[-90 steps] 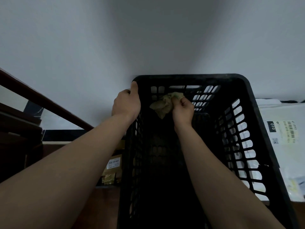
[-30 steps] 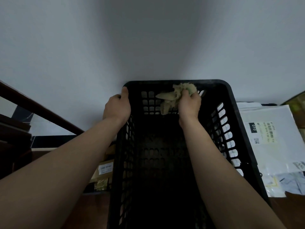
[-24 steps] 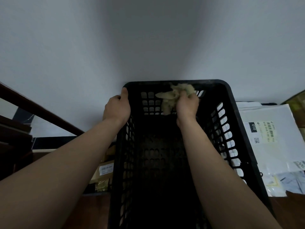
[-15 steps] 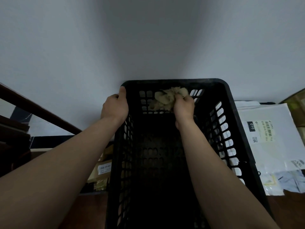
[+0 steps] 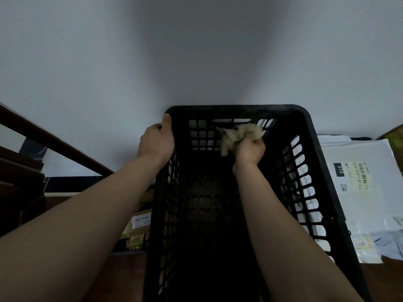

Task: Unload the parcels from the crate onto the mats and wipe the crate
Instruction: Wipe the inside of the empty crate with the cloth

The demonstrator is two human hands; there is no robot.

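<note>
Black plastic crate (image 5: 322,171) holds no parcels; the wiping step is under way. Right hand (image 5: 249,150) clenches a crumpled cloth (image 5: 235,134) against the far inner wall. Left hand (image 5: 156,142) grips the far left corner rim. Next move likely covers the unwiped side walls. White parcels (image 5: 359,184) lie right of the crate.
</note>
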